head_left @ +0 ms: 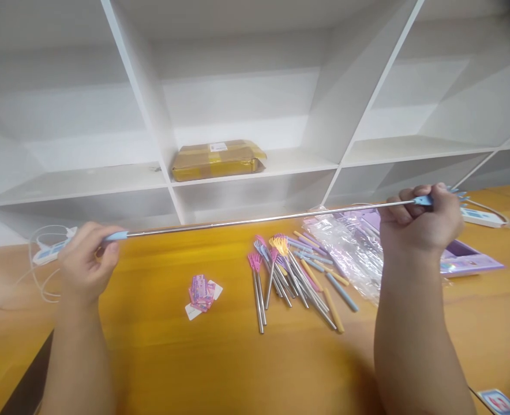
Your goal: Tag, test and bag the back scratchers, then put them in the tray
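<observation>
A long silver telescopic back scratcher [255,220] stretches almost level between my two hands, above the wooden table. My left hand [89,259] is closed round its light blue handle at the left end. At the other end, my right hand [426,222] grips the light blue claw head, whose prongs stick out past the fingers. Below the rod lies a pile of metal back scratchers [289,276] with pink, blue and orange claw heads. Coloured handles [341,293] in blue, orange and purple lie beside them. Small pink and white cards [202,295] form a heap left of the pile.
White shelving [255,178] stands behind the table [172,369], with a taped brown package [218,160] on it. Clear plastic bags [359,253] lie by a purple box [471,259]. Power strips sit at the left [49,252] and right [482,217]. A card [499,402] is at bottom right.
</observation>
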### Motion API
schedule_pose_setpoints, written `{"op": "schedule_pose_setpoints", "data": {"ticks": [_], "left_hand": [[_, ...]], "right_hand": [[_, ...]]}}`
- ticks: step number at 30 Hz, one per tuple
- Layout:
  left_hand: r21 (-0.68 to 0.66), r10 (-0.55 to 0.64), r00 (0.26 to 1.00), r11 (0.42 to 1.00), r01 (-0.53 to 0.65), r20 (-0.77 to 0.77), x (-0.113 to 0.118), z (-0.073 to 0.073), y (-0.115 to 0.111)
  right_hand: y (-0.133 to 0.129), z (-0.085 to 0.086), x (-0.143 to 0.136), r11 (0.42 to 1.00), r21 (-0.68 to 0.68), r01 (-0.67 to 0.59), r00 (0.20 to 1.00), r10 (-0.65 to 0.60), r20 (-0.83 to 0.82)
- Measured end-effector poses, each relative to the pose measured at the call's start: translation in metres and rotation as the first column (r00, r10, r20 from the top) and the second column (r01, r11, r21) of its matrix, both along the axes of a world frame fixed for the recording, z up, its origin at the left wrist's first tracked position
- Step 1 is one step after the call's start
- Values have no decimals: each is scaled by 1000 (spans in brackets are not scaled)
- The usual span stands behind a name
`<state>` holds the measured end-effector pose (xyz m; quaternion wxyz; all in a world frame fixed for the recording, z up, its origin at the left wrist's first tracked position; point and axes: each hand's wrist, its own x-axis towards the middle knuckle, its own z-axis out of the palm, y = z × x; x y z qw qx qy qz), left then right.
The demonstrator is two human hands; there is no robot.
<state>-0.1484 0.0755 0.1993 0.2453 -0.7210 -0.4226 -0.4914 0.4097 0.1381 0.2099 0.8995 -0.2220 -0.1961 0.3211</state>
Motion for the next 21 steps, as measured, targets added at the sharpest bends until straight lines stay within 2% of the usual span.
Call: {"op": "schedule_pose_setpoints", "data": {"ticks": [6,11,14,18,21], "left_hand": [[13,102,995,995,-102,15,-1,-2,1],[46,149,989,988,-149,-6,10,-2,-2],[51,161,986,986,-158,-41,16,-3,0],[53,137,986,990,-132,-98,24,-5,0],[18,95,986,995,-94,-133,47,-9,-2]], "right_hand": [[2,-1,-2,999,47,-2,1000,1,23],[4,-2,1,998,23,-51,999,51,-4],[2,-2,4,994,54,-93,994,96,-60],[-1,-1,4,993,102,-59,990,71,-118],[-1,0,-17,993,117,-28,992,42,-122]]}}
